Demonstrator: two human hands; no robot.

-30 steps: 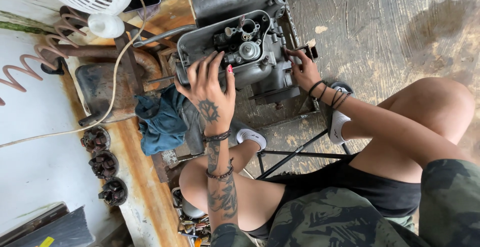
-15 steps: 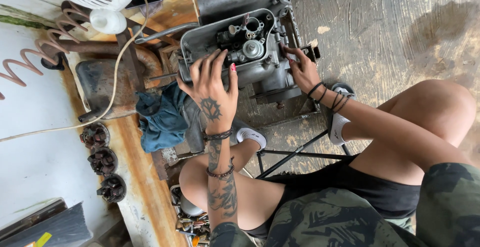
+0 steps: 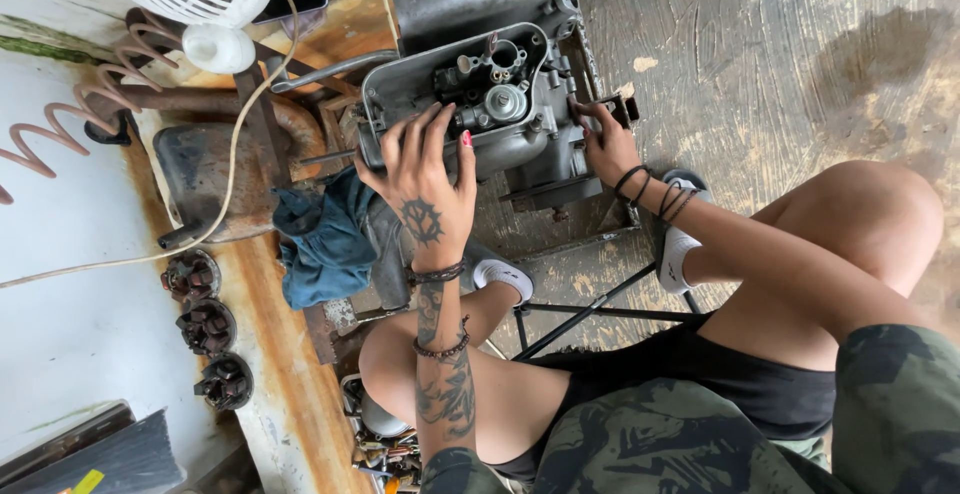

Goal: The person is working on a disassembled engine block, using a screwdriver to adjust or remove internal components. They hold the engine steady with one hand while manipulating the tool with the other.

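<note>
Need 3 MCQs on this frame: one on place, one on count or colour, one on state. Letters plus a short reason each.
1. Where does the crumpled blue-green cloth lie?
A. on the white fan
B. on the rusty bench edge, beside the left hand
C. on the concrete floor near the right knee

2. How many dark round toothed parts sit in a row on the white surface?
A. one
B. three
C. five

3. What is the left hand doing?
A. resting spread on the rim of the grey metal engine housing
B. holding the cloth
C. hanging free in the air

Answers:
1 B, the cloth drapes over the bench just left of the wrist.
2 B, three lie in a line.
3 A, fingers splay on the housing rim.
</note>
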